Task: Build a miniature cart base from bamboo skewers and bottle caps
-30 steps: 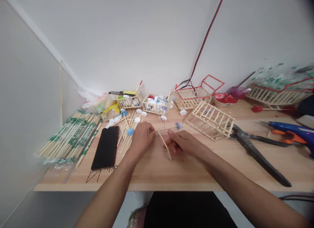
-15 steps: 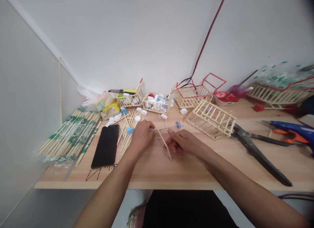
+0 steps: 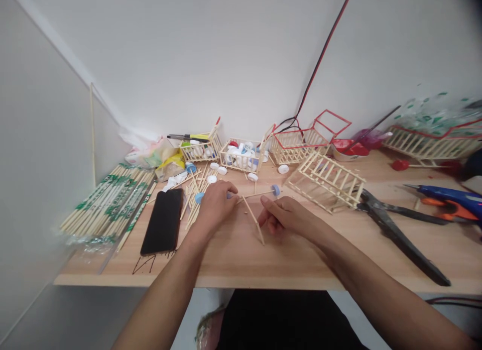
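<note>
Head view: Above a wooden surface [image 3: 233, 262], the left hand [image 3: 217, 202] is closing its fingers over the near end of a blue-capped axle [image 3: 259, 194], apparently to steady it. The axle is lying between and just beyond the hands, its far cap [image 3: 275, 190] sitting ahead of the right hand [image 3: 284, 215]. That hand is curling loosely, thumb raised, its fingertips meeting a slanting stick [image 3: 250, 210]; whether it is gripping or merely propping the stick one cannot tell. The stick's upper end is lying close to the axle, contact unclear, seemingly angled so both hands can work near the same spot.

Loose sticks [image 3: 193, 209] are fanning out beside the left hand, probably for easy picking, with a phone [image 3: 162, 222] and wrapped chopsticks [image 3: 113, 204] lying farther left. Right of the right hand, a slatted frame [image 3: 331, 177] is tilting, pliers [image 3: 395, 238] lying against its end. A glue gun [image 3: 452, 197] is resting farther right, probably within reach. Beyond both hands, a small cart [image 3: 241, 163] is holding bottle caps, likely keeping them together.
</note>
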Tool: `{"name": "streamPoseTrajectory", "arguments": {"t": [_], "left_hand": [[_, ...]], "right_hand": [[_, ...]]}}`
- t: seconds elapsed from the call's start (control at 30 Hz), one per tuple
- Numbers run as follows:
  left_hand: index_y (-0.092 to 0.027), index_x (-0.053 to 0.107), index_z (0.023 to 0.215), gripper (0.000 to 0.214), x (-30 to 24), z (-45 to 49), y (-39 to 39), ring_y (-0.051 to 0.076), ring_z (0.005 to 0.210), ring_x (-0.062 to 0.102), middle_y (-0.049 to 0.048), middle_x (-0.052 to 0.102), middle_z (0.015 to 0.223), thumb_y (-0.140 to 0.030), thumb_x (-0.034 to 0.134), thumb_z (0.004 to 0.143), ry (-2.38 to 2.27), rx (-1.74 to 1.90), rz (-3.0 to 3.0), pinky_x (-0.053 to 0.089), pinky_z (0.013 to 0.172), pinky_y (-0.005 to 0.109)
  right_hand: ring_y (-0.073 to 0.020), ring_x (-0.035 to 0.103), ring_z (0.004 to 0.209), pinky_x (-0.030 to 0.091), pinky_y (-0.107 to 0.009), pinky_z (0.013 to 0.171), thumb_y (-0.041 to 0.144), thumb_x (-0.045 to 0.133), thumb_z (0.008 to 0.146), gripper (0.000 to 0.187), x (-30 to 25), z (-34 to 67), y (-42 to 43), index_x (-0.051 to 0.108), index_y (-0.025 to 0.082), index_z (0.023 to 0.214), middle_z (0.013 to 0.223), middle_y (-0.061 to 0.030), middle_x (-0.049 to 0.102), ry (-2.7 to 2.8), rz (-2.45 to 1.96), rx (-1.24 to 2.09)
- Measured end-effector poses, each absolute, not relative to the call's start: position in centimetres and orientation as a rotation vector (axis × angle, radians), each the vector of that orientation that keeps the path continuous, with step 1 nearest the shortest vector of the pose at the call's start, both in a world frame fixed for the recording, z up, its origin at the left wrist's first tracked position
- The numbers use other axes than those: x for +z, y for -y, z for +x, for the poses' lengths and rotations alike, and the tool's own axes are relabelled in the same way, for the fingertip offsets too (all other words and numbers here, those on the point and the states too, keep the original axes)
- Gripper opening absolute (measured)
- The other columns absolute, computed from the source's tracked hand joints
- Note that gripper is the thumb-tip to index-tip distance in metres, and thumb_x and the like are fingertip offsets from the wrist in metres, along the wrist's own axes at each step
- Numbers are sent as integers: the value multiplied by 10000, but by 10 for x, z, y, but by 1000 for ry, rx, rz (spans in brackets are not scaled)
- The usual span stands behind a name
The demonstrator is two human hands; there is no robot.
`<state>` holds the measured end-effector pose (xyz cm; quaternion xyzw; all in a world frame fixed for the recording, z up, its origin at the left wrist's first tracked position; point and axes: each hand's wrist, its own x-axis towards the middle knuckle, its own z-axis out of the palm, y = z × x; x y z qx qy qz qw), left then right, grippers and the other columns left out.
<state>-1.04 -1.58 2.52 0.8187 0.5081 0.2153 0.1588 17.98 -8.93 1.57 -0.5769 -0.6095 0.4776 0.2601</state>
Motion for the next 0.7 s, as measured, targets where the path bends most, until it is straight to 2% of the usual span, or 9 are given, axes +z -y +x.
{"name": "streamPoseTrajectory", "arguments": {"t": [0.2, 0.3, 0.43, 0.53, 0.7], "left_hand": [[-195, 670, 804, 121, 22, -10, 16, 170, 811, 593, 24, 677, 837, -124, 607, 728, -1430, 631, 2365, 454, 812, 312], [-189, 665, 799, 114, 21, -10, 17, 172, 822, 587, 29, 673, 848, -120, 601, 735, -1413, 623, 2391, 449, 810, 311], [-185, 664, 793, 106, 20, -9, 17, 179, 826, 582, 37, 666, 849, -125, 590, 748, -1425, 597, 2408, 447, 809, 323], [-184, 662, 783, 117, 18, -9, 16, 176, 814, 576, 37, 661, 835, -109, 580, 746, -1447, 588, 2406, 445, 806, 324], [-180, 656, 748, 116, 17, -8, 16, 179, 812, 575, 40, 660, 823, -102, 570, 752, -1462, 574, 2414, 443, 794, 320]], "right_hand": [[-119, 536, 472, 399, -242, 513, 606, 366, 903, 613, 26, 180, 94, 728, 142, 729, 512, -37, 622, 1713, -1563, 1367], [-119, 551, 519, 393, -239, 535, 506, 434, 899, 482, 33, 183, 96, 726, 156, 742, 558, -26, 639, 1826, -1565, 1317], [-126, 550, 590, 346, -232, 524, 436, 561, 827, 302, 35, 188, 99, 711, 179, 772, 662, -10, 665, 2048, -1486, 1207], [-119, 530, 587, 323, -229, 518, 398, 585, 803, 242, 30, 187, 100, 710, 191, 809, 672, 6, 658, 2079, -1464, 1181], [-113, 514, 582, 310, -227, 512, 314, 562, 798, 195, 26, 179, 102, 700, 182, 759, 653, 12, 645, 2057, -1494, 1188]]}}
